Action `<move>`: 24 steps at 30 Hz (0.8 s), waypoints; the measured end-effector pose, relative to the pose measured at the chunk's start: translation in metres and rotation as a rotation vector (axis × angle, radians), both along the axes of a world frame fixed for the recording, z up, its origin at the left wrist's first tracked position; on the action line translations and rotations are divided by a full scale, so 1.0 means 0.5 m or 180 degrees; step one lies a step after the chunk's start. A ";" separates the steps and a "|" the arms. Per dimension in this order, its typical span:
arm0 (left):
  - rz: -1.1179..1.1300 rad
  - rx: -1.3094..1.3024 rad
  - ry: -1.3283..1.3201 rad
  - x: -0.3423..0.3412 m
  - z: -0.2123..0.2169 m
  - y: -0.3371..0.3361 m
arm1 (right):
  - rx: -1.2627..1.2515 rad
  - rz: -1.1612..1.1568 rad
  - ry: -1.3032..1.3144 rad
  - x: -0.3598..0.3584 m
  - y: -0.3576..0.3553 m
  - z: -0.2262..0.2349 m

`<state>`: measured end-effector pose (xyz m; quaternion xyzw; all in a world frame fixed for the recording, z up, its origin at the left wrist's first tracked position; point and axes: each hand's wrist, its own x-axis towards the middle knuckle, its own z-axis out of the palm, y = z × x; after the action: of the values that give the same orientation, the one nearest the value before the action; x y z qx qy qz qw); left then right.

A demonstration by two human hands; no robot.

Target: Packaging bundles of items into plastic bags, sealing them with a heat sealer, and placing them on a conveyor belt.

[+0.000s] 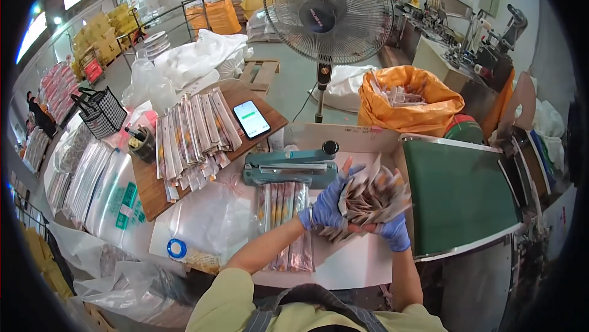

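Clasping a fanned, papery bundle of flat packets [373, 198], the blue-gloved left hand [326, 207] and right hand [392, 231] are gripping it just right of the teal sealer [288, 167]. Before the sealer, glossy plastic-sleeved strips [287, 209] are lying in a white cardboard tray [359, 266]. Beyond it, a round wire-caged fan [327, 18] and crinkled orange sack [402, 112] are standing in the workshop.

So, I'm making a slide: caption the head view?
Left hand and right hand, blue-gloved, hold packets near a sealer.
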<state>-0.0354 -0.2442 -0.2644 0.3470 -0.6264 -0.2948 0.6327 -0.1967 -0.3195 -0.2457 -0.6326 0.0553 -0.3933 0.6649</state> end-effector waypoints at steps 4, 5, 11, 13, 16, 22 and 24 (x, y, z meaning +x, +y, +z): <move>-0.0205 0.0197 0.0596 -0.014 -0.056 0.006 | -0.0623 -0.0069 -0.0049 0.008 -0.015 0.002; -0.0174 0.0222 0.0661 -0.011 -0.075 0.005 | -0.0895 -0.0023 0.0144 0.012 -0.023 -0.005; -0.0388 0.1264 0.1176 -0.012 -0.051 0.074 | -0.0663 -0.0560 0.0604 0.065 0.036 0.005; -0.1157 0.2306 0.2743 -0.010 -0.051 0.137 | 0.0146 0.0062 0.0652 0.102 0.059 0.036; -0.0969 0.2135 0.4135 -0.056 -0.096 0.232 | 0.1331 0.1843 0.1597 0.153 0.059 -0.070; 0.4276 0.1714 -0.0224 -0.030 -0.246 0.472 | 0.1692 0.2381 0.1908 0.260 0.191 -0.161; 0.6067 0.1771 -0.2645 0.100 -0.260 0.538 | 0.1630 0.2588 0.1912 0.292 0.246 -0.159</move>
<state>0.0148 0.0246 -0.3945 0.8970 -0.1748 0.3286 0.2384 -0.0506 -0.1963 -0.3250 -0.5057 0.0876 0.1176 0.8502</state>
